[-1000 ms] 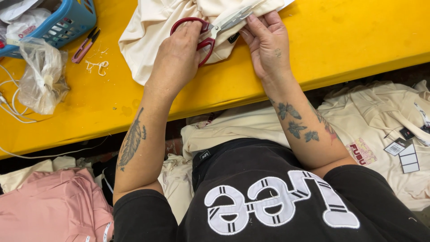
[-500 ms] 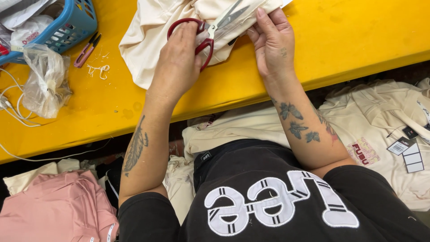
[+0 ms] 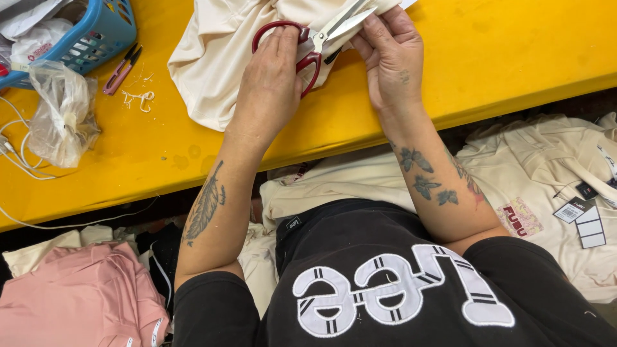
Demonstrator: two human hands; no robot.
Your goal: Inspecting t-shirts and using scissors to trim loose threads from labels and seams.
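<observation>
Garment workshop, yellow worktable (image 3: 514, 58), stacked tagged cream shirts (image 3: 553, 186), pink garments (image 3: 77, 295), thread snips (image 3: 121, 69)

2 rectangular hang tags (image 3: 581, 218), 1 white with dark print and 1 plain white, are lying on the cream garment (image 3: 546, 193) at the right, below the counter (image 3: 193, 148). A small black tag (image 3: 586, 190) is seen just above them. A crumpled clear plastic bag (image 3: 61, 115) is resting on the counter's left, beside the blue basket (image 3: 96, 38).
</observation>
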